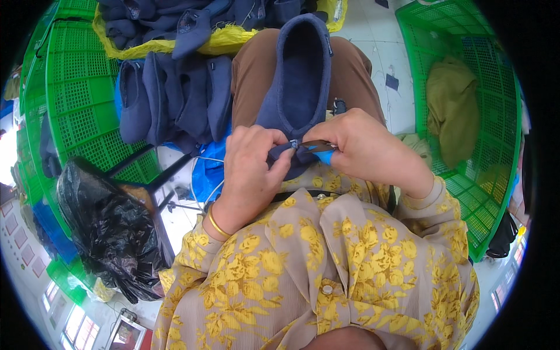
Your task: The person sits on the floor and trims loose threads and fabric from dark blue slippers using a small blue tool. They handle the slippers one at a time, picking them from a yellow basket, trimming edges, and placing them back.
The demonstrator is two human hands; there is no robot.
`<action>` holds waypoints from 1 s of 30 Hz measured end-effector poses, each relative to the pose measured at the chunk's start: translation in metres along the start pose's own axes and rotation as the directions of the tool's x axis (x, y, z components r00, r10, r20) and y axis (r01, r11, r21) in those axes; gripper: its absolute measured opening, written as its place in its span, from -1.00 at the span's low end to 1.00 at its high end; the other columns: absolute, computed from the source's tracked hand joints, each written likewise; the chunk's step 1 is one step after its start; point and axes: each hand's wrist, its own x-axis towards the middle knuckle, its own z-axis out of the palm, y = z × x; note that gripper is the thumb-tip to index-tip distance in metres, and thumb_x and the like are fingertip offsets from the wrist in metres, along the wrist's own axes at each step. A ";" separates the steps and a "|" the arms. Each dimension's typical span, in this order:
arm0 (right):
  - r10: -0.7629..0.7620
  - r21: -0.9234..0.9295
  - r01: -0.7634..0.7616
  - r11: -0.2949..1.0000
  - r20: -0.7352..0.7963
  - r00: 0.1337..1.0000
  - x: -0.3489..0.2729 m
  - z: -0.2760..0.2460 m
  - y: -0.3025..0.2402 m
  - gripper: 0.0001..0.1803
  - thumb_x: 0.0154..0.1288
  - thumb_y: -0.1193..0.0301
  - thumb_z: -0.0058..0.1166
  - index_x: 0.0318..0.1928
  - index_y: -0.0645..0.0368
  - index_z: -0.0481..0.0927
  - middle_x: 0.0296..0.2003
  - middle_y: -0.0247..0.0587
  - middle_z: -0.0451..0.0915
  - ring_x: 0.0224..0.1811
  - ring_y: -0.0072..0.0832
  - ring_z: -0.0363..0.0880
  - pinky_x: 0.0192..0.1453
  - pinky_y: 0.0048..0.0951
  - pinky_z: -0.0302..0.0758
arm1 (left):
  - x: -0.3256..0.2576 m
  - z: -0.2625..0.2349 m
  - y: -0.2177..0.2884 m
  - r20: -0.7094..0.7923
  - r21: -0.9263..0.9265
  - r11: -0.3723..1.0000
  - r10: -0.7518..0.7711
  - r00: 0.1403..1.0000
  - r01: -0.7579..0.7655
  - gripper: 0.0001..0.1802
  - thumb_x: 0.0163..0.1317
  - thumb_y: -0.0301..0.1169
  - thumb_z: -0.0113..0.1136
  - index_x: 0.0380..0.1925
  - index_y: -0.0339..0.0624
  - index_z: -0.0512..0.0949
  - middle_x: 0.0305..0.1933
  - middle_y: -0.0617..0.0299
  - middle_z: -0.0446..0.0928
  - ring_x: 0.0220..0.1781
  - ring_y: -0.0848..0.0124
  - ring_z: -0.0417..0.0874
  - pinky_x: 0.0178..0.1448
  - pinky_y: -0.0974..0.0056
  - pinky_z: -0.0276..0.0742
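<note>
Over the brown-trousered lap (252, 64) we see a navy slipper (300, 81) at the upper middle of the frame, its long axis running up the picture, lying above both grips. The right hand (364, 146) clasps dark-bladed snips (317, 143), which come in from the right across the slipper's lower end. The left hand (252, 157) is at that end too, thumb and finger pinched on a small bluish scrap (295, 143) — its attachment, hidden by fingers, we cannot make out — with the blades just beside it.
</note>
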 end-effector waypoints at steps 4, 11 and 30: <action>0.003 -0.013 -0.003 1.000 0.008 1.000 0.001 -0.001 0.000 -0.66 -0.12 0.68 0.02 -0.24 0.27 0.64 -0.41 0.01 0.62 -0.35 -0.05 0.59 -0.26 -0.25 0.51 | -0.001 0.001 -0.001 -0.003 -0.012 1.000 -0.010 1.000 0.010 -0.81 -0.06 -0.54 0.35 -0.41 -0.15 0.55 -0.38 0.21 0.50 -0.26 0.17 0.45 -0.15 0.16 0.29; -0.034 -0.008 0.033 0.999 -0.067 0.997 0.002 0.007 0.000 -0.87 -0.07 0.62 0.04 -0.44 0.23 0.61 -0.50 0.09 0.55 -0.39 0.04 0.55 -0.30 -0.13 0.49 | 0.000 0.002 -0.001 0.004 -0.003 1.000 -0.016 1.000 0.016 -0.80 -0.07 -0.54 0.36 -0.41 -0.14 0.56 -0.39 0.21 0.49 -0.27 0.19 0.44 -0.16 0.16 0.28; 0.101 -0.175 -0.108 0.979 -0.050 0.994 0.004 0.011 -0.019 -0.84 -0.03 0.56 0.07 -0.36 0.21 0.64 -0.48 0.07 0.61 -0.34 0.02 0.61 -0.20 -0.04 0.53 | -0.010 -0.006 0.003 -0.040 -0.095 0.995 -0.031 0.999 0.027 -0.85 -0.01 -0.52 0.32 -0.38 -0.23 0.60 -0.42 0.20 0.52 -0.36 0.28 0.45 -0.26 0.27 0.35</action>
